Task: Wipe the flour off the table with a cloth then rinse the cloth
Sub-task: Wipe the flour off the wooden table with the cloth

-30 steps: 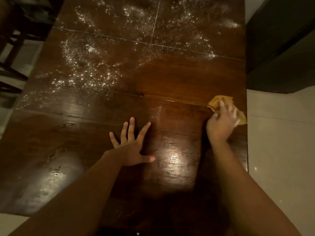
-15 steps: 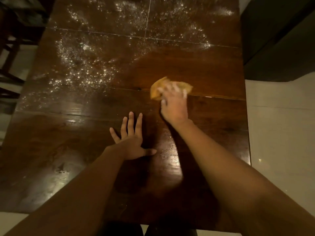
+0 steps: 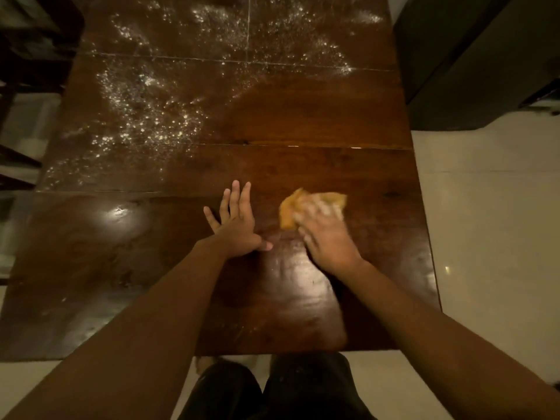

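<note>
Covers the yellow cloth (image 3: pixel 289 211) with the right hand (image 3: pixel 328 241) on the counter (image 3: pixel 318 116), now nearer than the seam it sat on half a second ago, just right of the left hand (image 3: pixel 238 230). Cannot tell through motion blur whether those fingers curl or lie flat. Keeps the left hand flat, fingers spread, same spot. Leaves flour (image 3: pixel 145 116) unchanged, far left.

Dark brown glossy worktop (image 3: pixel 303 116) w/ white flour (image 3: pixel 142 116) speckles, yellow-orange cloth (image 3: pixel 288 210), pale cream floor (image 3: pixel 485 237).
</note>
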Tool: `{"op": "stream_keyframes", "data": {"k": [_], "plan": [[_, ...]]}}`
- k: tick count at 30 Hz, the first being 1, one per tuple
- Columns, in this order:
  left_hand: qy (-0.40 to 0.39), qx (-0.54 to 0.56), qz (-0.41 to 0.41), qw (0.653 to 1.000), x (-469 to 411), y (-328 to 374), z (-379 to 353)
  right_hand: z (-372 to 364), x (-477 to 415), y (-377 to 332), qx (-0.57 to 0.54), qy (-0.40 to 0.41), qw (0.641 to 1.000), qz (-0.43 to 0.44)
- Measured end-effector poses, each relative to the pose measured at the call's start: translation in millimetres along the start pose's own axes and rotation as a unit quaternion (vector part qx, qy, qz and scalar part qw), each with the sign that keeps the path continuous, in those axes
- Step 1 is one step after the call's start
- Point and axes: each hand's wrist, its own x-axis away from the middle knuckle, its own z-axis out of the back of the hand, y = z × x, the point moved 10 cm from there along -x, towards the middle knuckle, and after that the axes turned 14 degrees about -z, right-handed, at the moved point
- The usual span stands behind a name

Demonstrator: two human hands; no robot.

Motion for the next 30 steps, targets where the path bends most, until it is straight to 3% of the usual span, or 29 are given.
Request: {"op": "stream_keyframes", "data": {"k": [2,3,5,6,8,10,11,13,16,18,20,22,25,28,30], "plan": [[0.011,-0.012,-0.039,0.999,13,-9,-1,-18,38,-26,0.025,-0.129,0.979,0.153],[0.009,-0.032,-0.056,0.998,25,-16,-3,-17,51,-25,0.027,-0.171,0.967,0.189],[0.010,-0.073,-0.077,0.994,54,-36,-11,-4,56,-6,0.008,-0.170,0.970,0.176],[0.012,-0.082,-0.076,0.994,71,-48,-16,5,49,11,-0.012,-0.133,0.985,0.110],[0.015,-0.094,-0.066,0.993,105,-71,-25,23,36,57,-0.094,-0.013,0.988,-0.123],[0.027,-0.105,-0.061,0.992,137,-91,-30,27,49,65,-0.150,0.118,0.922,-0.336],[0.036,-0.108,-0.058,0.992,151,-102,-31,20,55,45,-0.152,0.149,0.900,-0.380],[0.054,-0.106,-0.045,0.992,176,-124,-30,-3,53,-20,-0.160,0.137,0.916,-0.341],[0.078,-0.099,-0.012,0.992,211,-160,-25,-55,62,-137,-0.127,-0.029,0.987,-0.096],[0.087,-0.087,0.021,0.992,234,-186,-21,-83,97,-187,-0.084,-0.136,0.983,0.090],[0.092,-0.070,0.059,0.992,256,-213,-17,-89,115,-192,-0.068,-0.192,0.962,0.183],[0.099,-0.044,0.103,0.989,279,-241,-10,-80,97,-176,-0.059,-0.191,0.966,0.163],[0.129,-0.007,0.151,0.980,309,-271,4,-55,36,-152,-0.089,-0.092,0.992,-0.010],[0.145,0.031,0.126,0.981,322,-282,12,-50,-7,-173,-0.094,0.003,0.981,-0.168],[0.172,0.088,0.091,0.977,330,-287,16,-69,-24,-220,-0.074,0.005,0.981,-0.180]]}}
